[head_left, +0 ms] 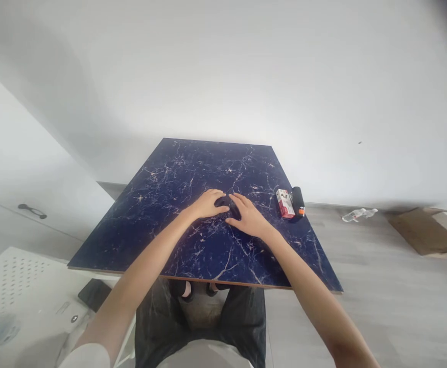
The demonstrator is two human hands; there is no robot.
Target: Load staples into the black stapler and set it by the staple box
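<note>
Mid-way across the blue table [208, 166], left of the red-and-white box [285, 204], the person's left hand [210, 205] and right hand [247, 216] grasp a dark object [227, 201] — probably light and stiff, best held by its opposite sides.

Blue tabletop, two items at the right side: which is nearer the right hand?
The red-and-white box. It sits between the right hand and the black item with the orange end, which is farther out.
</note>
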